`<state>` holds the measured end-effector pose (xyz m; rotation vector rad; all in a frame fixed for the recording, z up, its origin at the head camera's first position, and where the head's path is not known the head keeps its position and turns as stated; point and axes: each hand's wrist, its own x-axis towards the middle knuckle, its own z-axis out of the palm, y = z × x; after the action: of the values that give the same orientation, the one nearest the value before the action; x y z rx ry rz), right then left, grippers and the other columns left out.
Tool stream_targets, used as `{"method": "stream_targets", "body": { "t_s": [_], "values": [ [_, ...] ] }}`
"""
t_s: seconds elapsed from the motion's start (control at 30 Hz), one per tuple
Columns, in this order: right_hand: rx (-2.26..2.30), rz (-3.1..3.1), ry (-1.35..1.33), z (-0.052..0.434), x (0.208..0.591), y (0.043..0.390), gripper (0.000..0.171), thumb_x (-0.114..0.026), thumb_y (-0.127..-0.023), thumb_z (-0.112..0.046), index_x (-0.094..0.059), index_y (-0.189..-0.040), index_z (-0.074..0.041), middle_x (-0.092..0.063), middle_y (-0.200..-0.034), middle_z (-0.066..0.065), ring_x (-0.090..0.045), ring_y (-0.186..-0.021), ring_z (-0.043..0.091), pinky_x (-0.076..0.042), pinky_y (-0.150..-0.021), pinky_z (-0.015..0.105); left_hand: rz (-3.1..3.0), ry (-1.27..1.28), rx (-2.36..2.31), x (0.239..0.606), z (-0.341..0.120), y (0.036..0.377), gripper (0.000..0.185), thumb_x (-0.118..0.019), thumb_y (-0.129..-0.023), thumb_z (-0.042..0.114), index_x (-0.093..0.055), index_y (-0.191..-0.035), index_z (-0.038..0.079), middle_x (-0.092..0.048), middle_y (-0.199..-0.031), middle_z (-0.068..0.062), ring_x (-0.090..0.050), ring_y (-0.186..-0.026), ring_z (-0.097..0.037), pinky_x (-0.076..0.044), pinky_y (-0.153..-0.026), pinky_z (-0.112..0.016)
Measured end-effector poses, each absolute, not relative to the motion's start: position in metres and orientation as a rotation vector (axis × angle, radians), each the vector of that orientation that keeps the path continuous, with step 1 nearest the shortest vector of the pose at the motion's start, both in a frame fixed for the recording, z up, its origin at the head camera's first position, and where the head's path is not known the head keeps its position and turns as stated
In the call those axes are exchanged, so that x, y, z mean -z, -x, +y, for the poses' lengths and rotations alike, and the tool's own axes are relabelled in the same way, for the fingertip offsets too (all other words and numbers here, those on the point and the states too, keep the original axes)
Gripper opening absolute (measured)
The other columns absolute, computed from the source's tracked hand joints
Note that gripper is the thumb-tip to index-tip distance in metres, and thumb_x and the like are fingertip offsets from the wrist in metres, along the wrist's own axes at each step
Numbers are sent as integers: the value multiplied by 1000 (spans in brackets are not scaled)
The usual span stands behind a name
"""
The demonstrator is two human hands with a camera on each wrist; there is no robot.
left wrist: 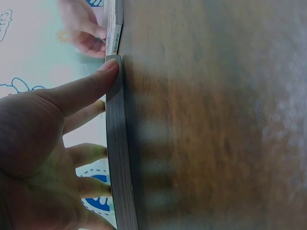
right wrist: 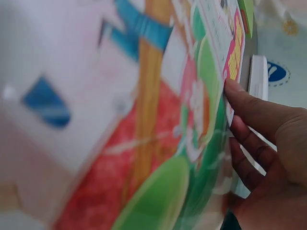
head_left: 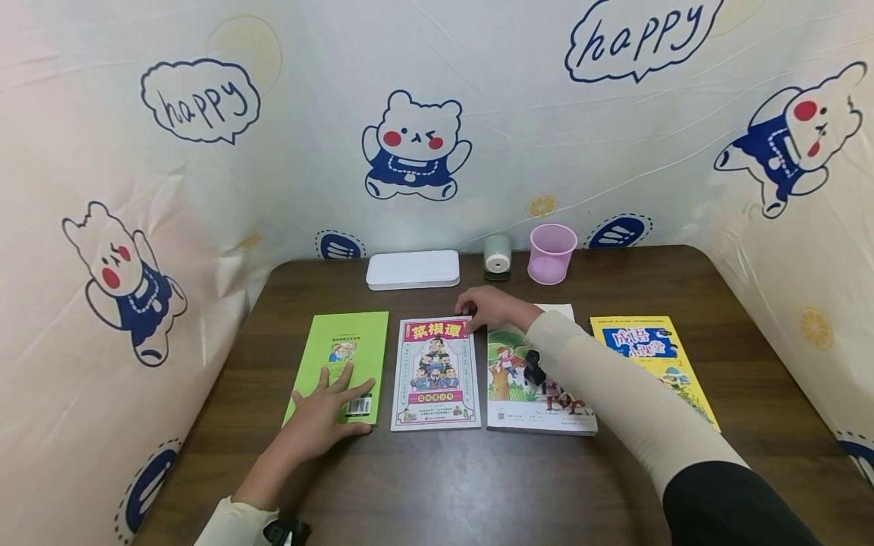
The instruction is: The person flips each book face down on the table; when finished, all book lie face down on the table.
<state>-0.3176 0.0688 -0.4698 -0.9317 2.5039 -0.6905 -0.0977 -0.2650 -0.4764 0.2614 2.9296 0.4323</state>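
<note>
My left hand rests with spread fingers on a green book lying flat at the left. In the left wrist view, its thumb touches the book's page edge. Beside it lies a white and pink book with cartoon figures and a pink title. My right hand pinches that book's upper right corner. The right wrist view shows the right thumb on the cover at the corner, the other fingers curled by its edge. The right forearm crosses over an illustrated book with children and trees.
A yellow book lies at the right, partly under the sleeve. Along the table's back edge stand a white flat case, a pale green cylinder and a pink cup. A printed curtain hangs behind the brown table.
</note>
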Motion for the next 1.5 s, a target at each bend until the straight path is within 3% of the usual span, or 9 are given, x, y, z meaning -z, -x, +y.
{"method": "stream_targets", "body": {
  "t_s": [0.47, 0.6, 0.77, 1.03, 1.27, 1.5],
  "values": [
    [885, 2385, 815, 79, 480, 327, 24, -85, -87, -16, -73, -105, -7, -66, -96, 4, -58, -91, 18, -48, -84, 31, 2920, -239, -431, 474, -261, 97, 77, -85, -80, 51, -57, -149, 31, -31, -166, -20, -14, -148, -63, -10, -95, -94],
    [896, 2373, 808, 78, 480, 328, 23, -84, -88, -16, -73, -106, -7, -67, -96, 3, -58, -91, 17, -48, -83, 30, 2913, -228, -479, 470, -254, 96, 78, -85, -80, 50, -59, -148, 23, -29, -165, -26, -13, -149, -61, -9, -100, -92],
    [916, 2352, 813, 79, 477, 327, 23, -83, -89, -14, -72, -106, -5, -67, -96, 5, -58, -90, 17, -48, -83, 30, 2920, -267, -527, 469, -238, 98, 82, -86, -81, 48, -58, -147, 9, -28, -166, -23, -13, -155, -50, -9, -111, -83],
    [922, 2336, 805, 80, 477, 328, 22, -83, -89, -14, -72, -106, -5, -67, -97, 4, -57, -91, 17, -48, -84, 30, 2861, -348, -536, 470, -209, 104, 98, -87, -79, 50, -43, -158, 14, -29, -167, -19, -9, -158, -42, -8, -121, -70],
    [921, 2330, 795, 79, 478, 329, 22, -83, -88, -14, -72, -105, -6, -66, -97, 4, -58, -92, 18, -48, -84, 30, 2814, -372, -488, 473, -199, 106, 104, -89, -76, 51, -40, -160, 14, -28, -166, -24, -7, -158, -42, -8, -123, -67],
    [918, 2330, 786, 80, 480, 331, 22, -83, -89, -16, -71, -105, -8, -65, -98, 4, -57, -93, 18, -48, -85, 30, 2813, -374, -462, 474, -196, 107, 97, -89, -77, 45, -44, -158, 14, -29, -166, -22, -7, -158, -40, -8, -124, -65]
  ]
}}
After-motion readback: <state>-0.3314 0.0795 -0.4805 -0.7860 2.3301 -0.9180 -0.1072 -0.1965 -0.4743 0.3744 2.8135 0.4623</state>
